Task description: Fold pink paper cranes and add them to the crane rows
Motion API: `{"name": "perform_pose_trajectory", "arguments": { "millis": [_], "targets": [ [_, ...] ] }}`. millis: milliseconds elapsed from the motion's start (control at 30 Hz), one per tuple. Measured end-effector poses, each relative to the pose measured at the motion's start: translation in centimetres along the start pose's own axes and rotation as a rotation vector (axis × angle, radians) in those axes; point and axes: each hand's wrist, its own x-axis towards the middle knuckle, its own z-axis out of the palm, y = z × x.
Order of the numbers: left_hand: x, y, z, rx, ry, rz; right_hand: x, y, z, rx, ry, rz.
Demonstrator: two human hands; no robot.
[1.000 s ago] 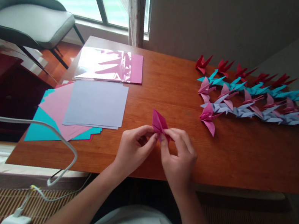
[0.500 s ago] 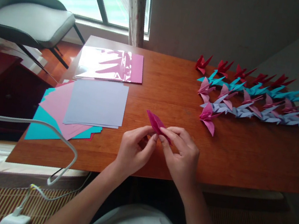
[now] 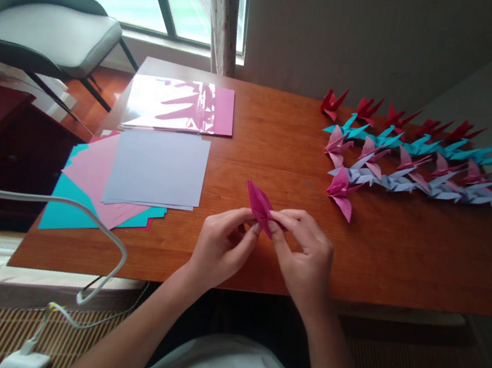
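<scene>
A folded magenta origami paper [image 3: 260,202], slim and pointed at its far end, is held between my two hands above the table. My left hand [image 3: 225,240] pinches its lower left side between thumb and fingers. On the right side, my right hand [image 3: 303,251] grips the paper's edge with thumb and fingertips. The fingertips cover the paper's near end. A finished magenta paper crane [image 3: 341,193] rests on the table to the right, beyond my right hand.
Rows of red, turquoise, pink and pale lavender cranes [image 3: 401,184] line the table's [image 3: 404,256] right side. At left lie lavender sheets [image 3: 158,168], pink and turquoise sheets [image 3: 66,203], and a plastic-wrapped paper pack [image 3: 225,114]. A white cable [image 3: 116,240] arches over the left corner.
The folded paper has turned slightly more upright, showing more of its face. My right hand has shifted a little to the right, its fingers now at the paper's right edge.
</scene>
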Motion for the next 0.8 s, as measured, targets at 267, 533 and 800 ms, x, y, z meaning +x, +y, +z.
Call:
{"name": "perform_pose_trajectory", "arguments": {
  "millis": [267,533,800],
  "targets": [
    [0.11,0.07,-0.07,-0.019,-0.006,-0.004,-0.12,-0.06,0.13,-0.041,0.010,-0.034],
    [0.04,0.25,0.10,-0.041,-0.001,-0.021,-0.18,-0.28,0.25,-0.073,0.038,-0.026],
    [0.05,0.06,0.11,-0.008,-0.002,-0.033,-0.36,-0.30,0.43,-0.169,0.054,-0.072]
  ]
}}
